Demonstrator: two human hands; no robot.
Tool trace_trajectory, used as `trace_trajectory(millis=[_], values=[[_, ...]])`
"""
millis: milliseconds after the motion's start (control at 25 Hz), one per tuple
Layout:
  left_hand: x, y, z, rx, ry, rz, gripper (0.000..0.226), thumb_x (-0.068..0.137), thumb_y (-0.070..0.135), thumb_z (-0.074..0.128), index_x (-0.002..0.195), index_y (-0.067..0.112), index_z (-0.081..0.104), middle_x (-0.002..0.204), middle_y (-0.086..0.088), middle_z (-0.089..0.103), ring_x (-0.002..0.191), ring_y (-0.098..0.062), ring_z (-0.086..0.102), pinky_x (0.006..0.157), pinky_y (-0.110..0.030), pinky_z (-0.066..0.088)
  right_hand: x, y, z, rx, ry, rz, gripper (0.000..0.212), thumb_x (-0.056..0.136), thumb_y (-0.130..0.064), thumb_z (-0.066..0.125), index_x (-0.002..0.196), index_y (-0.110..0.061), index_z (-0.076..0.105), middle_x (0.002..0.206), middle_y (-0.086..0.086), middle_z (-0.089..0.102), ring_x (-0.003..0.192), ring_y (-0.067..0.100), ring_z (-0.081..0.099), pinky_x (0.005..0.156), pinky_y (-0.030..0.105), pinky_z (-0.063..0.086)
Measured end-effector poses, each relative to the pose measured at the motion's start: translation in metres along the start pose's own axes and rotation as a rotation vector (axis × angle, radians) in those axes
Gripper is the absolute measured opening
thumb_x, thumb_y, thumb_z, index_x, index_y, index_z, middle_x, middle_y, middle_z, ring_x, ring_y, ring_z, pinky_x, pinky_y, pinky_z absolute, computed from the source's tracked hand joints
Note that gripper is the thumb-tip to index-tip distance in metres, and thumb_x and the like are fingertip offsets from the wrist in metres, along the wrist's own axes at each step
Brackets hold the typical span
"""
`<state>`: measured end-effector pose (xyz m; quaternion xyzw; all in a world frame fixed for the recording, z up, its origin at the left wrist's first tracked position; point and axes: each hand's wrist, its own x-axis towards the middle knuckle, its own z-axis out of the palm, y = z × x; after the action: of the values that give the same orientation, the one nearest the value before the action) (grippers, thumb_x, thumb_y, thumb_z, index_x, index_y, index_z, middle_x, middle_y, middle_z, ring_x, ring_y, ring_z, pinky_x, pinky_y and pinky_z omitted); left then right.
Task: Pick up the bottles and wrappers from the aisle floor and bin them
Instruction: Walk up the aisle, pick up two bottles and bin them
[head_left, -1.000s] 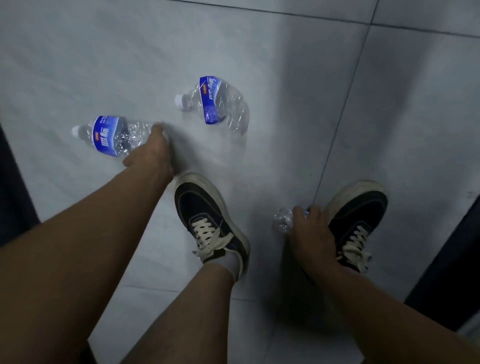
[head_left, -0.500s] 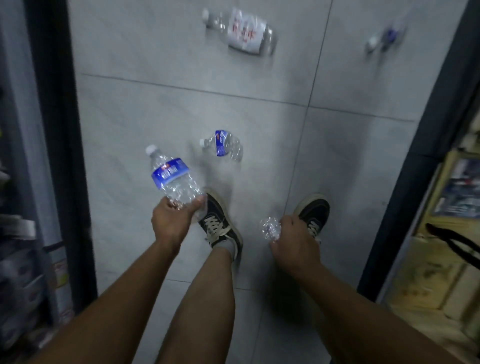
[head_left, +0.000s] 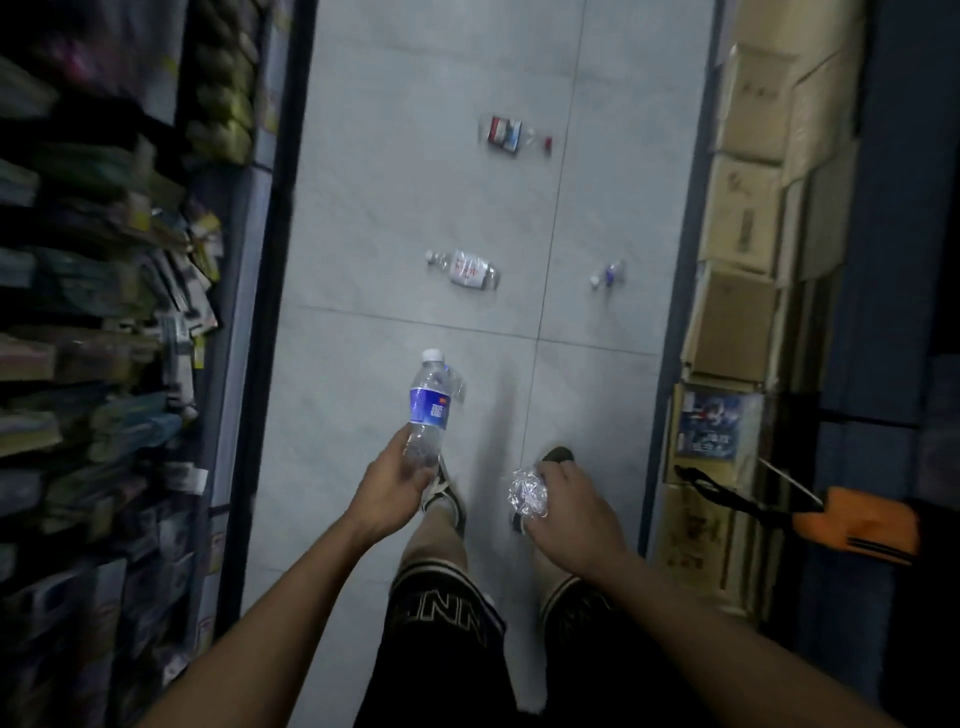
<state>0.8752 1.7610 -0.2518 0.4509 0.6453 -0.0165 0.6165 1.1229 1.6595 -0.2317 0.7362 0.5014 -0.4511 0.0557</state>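
Head view: left hand gripping blue-labelled bottle by its base, cap forward; right hand clutching crushed clear bottle. On aisle floor ahead: white-labelled bottle, small bottle, wrapper.

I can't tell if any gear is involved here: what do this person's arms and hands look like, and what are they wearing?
Both forearms are bare, no sleeves in view. The left hand and right hand are bare too: no gloves, and no watch, ring or band that I can make out. Further down are dark shorts with a pale striped hem and large block lettering, white socks and dark lace-up sneakers.
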Motion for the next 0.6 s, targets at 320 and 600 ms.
trace_trajectory(millis=[320,600], values=[[-0.126,0.065,-0.017,0.106,-0.252,0.228,0.044,0.089,0.010,0.063,0.123,0.039,0.062,0.102,0.009,0.074,0.090,-0.011,0.070,0.076,-0.032,0.055,-0.122,-0.024,-0.075,0.065,0.287,0.039,0.050,0.078,-0.038,0.066,0.124,-0.023,0.054,0.115,-0.002,0.051,0.105,0.021,0.054,0.084,0.038,0.051],[-0.166,0.080,-0.054,0.229,-0.551,0.282,0.043,0.102,0.015,0.056,0.138,0.037,0.050,0.101,0.004,0.076,0.086,-0.012,0.067,0.075,-0.026,0.054,-0.200,-0.084,-0.019,0.290,0.464,0.309,0.049,0.077,-0.037,0.070,0.123,-0.028,0.054,0.113,-0.006,0.051,0.100,0.019,0.058,0.078,0.032,0.047]])
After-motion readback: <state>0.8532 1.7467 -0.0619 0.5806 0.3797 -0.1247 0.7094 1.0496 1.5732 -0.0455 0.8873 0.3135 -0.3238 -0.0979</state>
